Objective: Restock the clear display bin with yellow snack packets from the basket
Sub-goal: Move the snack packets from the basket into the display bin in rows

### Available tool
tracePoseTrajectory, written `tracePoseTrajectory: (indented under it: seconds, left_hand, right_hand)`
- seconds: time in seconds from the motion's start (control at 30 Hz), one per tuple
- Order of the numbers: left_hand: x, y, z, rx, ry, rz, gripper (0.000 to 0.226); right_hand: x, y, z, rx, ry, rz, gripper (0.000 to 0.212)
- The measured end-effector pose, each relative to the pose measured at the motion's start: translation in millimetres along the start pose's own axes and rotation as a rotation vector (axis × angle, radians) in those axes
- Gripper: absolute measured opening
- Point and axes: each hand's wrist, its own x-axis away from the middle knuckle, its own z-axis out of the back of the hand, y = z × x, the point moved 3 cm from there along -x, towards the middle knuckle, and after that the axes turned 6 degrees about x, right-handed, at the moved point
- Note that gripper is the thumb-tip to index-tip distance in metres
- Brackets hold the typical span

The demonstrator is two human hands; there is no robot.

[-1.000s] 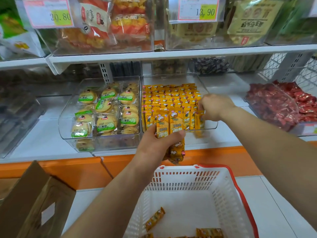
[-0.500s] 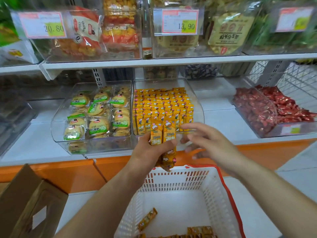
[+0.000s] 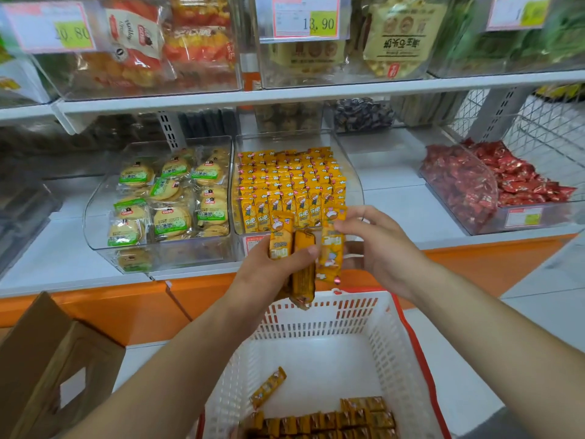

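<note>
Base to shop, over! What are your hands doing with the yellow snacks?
Left hand grips packet bunch. Right hand pinches one packet beside it. Clear bin mostly full, nothing blocking.

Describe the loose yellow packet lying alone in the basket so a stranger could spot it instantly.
Start at the white, red-rimmed basket at the bottom of the view. On its floor, left of centre, lies the single yellow packet, tilted diagonally. Unlike the packets packed along the near edge, it lies apart.
</note>
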Motion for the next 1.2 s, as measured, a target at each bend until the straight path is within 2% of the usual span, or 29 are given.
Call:
tracePoseTrajectory:
  seconds: [0.1, 0.17, 0.2, 0.27, 0.43, 0.53, 0.57, 0.7, 0.83, 0.9, 1.0, 1.1, 1.2]
  left_hand:
    - [-3.7, -1.9, 9.0, -0.028, 0.1, -0.012, 0.041]
    - [-5.8, -3.4, 15.2, -0.02, 0.173, -0.03, 0.027]
    - [-6.5, -3.6, 17.6, 0.001, 0.199, -0.042, 0.023]
    - [-7.0, -2.5, 19.3, 0.052, 0.216, -0.061, 0.02]
    - [-3.9, 0.0, 14.0, 0.079, 0.183, -0.108, 0.022]
    - [-2.1, 1.5, 13.6, 0.045, 0.188, -0.129, 0.017]
    - [-2.1, 2.2, 14.2, 0.03, 0.192, -0.129, 0.016]
    - [-2.1, 6.6, 18.8, -0.003, 0.214, -0.119, 0.017]
    - [-3.4, 16.4, 26.8, 0.021, 0.259, -0.105, 0.019]
    - [-4.5, 20.5, 29.2, 0.017, 0.273, -0.098, 0.018]
    - [-4.3, 23.8, 28.9, 0.032, 0.257, -0.1, 0.014]
    - [-3.3, 26.0, 28.7, 0.035, 0.229, -0.103, 0.012]
    - [-2.9, 28.3, 31.2, 0.045, 0.224, -0.104, 0.012]
  right_hand:
    - [-3.1, -3.5, 6.3, -0.076, -0.003, 0.035, 0.029]
    - [-3.2, -5.0, 9.4, -0.11, -0.002, 0.04, 0.023]
    - [-3.0, -3.9, 11.1, -0.132, 0.006, 0.037, 0.018]
    - [-2.0, -0.5, 10.9, -0.171, -0.009, 0.036, 0.021]
    - [4.8, 12.4, -13.4, 0.2, -0.116, 0.073, 0.028]
    - [7.0, 13.5, -23.3, 0.317, -0.118, 0.096, 0.086]
    - [8.2, 11.0, -24.4, 0.354, -0.12, 0.126, 0.095]
    - [7.8, 1.2, -19.8, 0.386, -0.111, 0.19, 0.08]
    - [-6.7, -14.4, 1.2, 0.371, 0.129, 0.255, 0.06]
    - [-22.5, -27.9, 13.8, 0.52, 0.248, 0.336, 0.049]
    - [-53.4, -45.5, 21.3, 0.784, 0.323, 0.433, 0.047]
    - [-88.3, -54.4, 14.3, 1.025, 0.263, 0.445, 0.044]
    - [-120.9, -51.7, 6.8, 1.494, 0.135, 0.42, 0.04]
